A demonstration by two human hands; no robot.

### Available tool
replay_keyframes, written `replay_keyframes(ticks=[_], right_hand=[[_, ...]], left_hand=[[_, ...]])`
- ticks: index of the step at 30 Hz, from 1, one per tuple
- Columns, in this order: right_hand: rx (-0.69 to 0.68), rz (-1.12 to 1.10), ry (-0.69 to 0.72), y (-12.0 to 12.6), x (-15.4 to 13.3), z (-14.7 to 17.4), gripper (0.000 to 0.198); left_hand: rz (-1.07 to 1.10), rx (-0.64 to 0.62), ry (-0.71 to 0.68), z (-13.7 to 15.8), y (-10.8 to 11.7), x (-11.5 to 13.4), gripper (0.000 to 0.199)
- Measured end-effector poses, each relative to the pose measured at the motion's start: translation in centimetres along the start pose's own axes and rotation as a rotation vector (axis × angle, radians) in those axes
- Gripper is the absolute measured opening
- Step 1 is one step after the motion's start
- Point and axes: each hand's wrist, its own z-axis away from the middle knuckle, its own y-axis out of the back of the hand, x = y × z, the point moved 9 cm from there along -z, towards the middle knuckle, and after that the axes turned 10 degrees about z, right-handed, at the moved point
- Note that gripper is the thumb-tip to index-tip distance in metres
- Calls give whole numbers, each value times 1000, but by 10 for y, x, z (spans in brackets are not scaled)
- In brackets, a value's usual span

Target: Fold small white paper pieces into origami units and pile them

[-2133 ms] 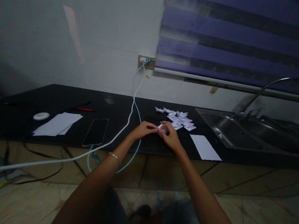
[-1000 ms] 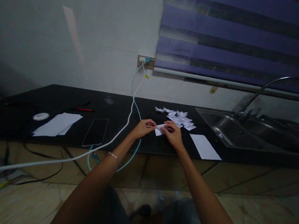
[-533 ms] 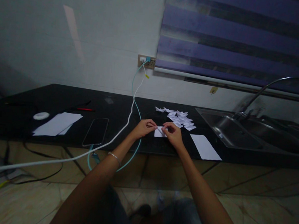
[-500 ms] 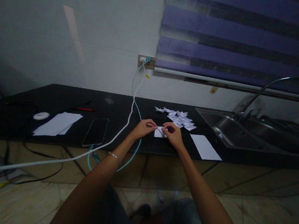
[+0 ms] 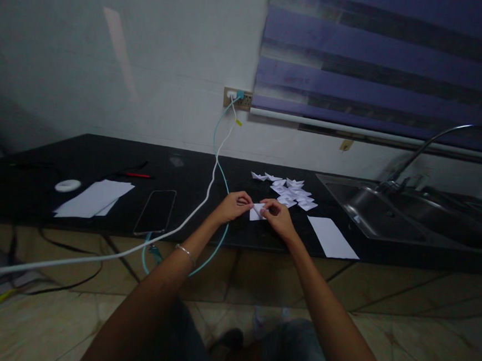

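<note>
A small piece of folded white paper [image 5: 257, 212] lies between my hands near the counter's front edge. My left hand [image 5: 236, 204] pinches its upper left corner. At the upper right, my right hand [image 5: 277, 215] has its thumb and fingers closed on the paper, hiding that side. A folded flap shows between the fingertips. Just behind my right hand, several white folded paper boats [image 5: 292, 193] stand close together. A flat sheet of white paper [image 5: 333, 238] rests to the right of my right hand.
A phone [image 5: 155, 212] lies left of my arms, with a white cable [image 5: 170, 231] crossing the counter beside it. Further left are stacked paper sheets [image 5: 91, 199], a white roll [image 5: 67, 186] and a red pen [image 5: 138, 175]. A metal sink [image 5: 371, 227] is at right.
My right fingers have shifted slightly on the paper's upper right part. My left hand keeps its pinch, and the boats and loose sheets stay put.
</note>
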Motion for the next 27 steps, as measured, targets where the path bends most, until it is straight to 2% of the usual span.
replay_keyframes(ticks=[5,10,27], right_hand=[[5,-25,-30,0,3,0,12],[28,3,-24,2,6,0,11],[56,-3,-88,4,11,0,15]], left_hand=[[-17,-65,22,-1,-4,-5,33],[-111,-150,-7,0,-12,-3,33],[-186,-125,-79,-2,-8,-5,35]])
